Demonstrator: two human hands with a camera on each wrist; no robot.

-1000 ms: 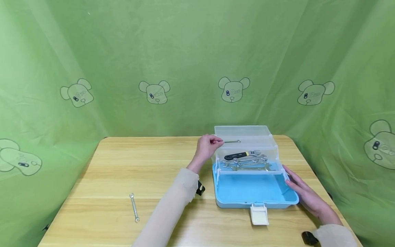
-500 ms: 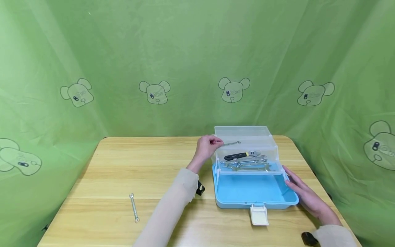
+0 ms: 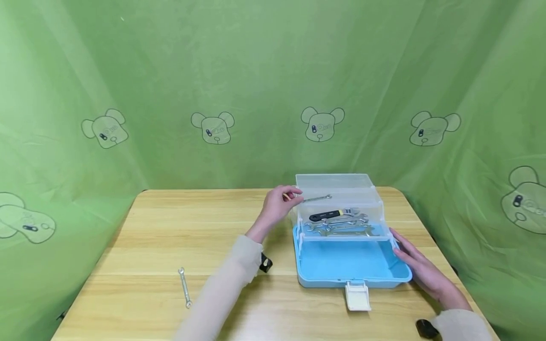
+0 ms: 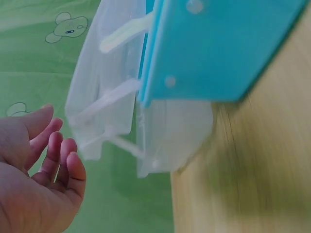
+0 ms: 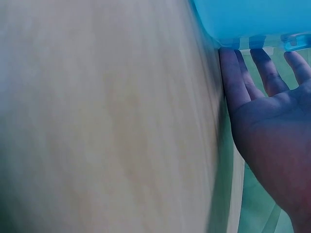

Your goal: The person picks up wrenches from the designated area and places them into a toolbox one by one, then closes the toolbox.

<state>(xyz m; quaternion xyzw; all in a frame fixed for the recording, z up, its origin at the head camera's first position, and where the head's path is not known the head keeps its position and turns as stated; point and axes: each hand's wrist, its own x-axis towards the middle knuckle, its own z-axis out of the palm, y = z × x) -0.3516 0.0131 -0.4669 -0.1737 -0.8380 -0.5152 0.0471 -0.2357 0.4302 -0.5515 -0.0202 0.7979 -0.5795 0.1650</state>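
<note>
A blue toolbox (image 3: pixel 351 283) with translucent fold-out trays stands unfolded on the right of the table. My left hand (image 3: pixel 277 204) is beside the upper tray (image 3: pixel 362 194), its fingers loosely bent with nothing between them in the left wrist view. Just past the fingertips, a small wrench (image 3: pixel 317 198) lies in that tray. The lower tray holds an adjustable wrench (image 3: pixel 328 216) with a black and yellow handle and several silver wrenches (image 3: pixel 347 228). My right hand (image 3: pixel 426 272) rests against the toolbox's right side, fingers extended.
Another double-ended wrench (image 3: pixel 185 288) lies on the wooden table (image 3: pixel 192 227) at the left front. A white latch (image 3: pixel 358 297) hangs at the toolbox's front. A green curtain (image 3: pixel 256 85) with bear-head prints surrounds the table's back and sides.
My left hand has let go of the small wrench and drawn a little to the left. The wrench stays in the upper tray. My right hand keeps its place on the toolbox.
</note>
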